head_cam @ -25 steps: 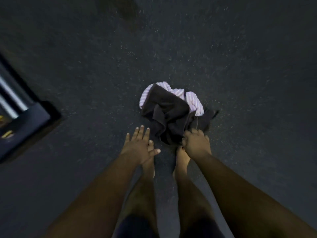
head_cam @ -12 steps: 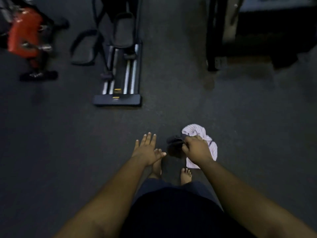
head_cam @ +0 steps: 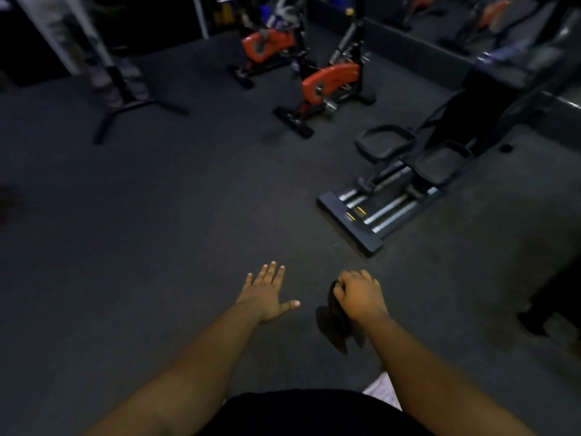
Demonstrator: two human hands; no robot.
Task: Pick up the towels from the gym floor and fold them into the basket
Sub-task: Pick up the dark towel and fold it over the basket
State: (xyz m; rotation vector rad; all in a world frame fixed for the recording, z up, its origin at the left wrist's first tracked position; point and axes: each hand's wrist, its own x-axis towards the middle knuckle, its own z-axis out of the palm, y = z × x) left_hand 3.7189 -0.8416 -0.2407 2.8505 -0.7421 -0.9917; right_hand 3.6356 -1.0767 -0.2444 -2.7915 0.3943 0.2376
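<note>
The right hand point(head_cam: 358, 294) has a tight grip on the dark towel point(head_cam: 338, 325), which hangs soft and floppy, while the left hand point(head_cam: 267, 294) is spread wide, holding nothing.

The dark speckled gym floor point(head_cam: 157, 247) carried two orange exercise bikes point(head_cam: 327, 86) at twelve o'clock, an elliptical trainer point(head_cam: 393, 196) at two o'clock, and a black stand base point(head_cam: 132, 111) at eleven o'clock.
</note>
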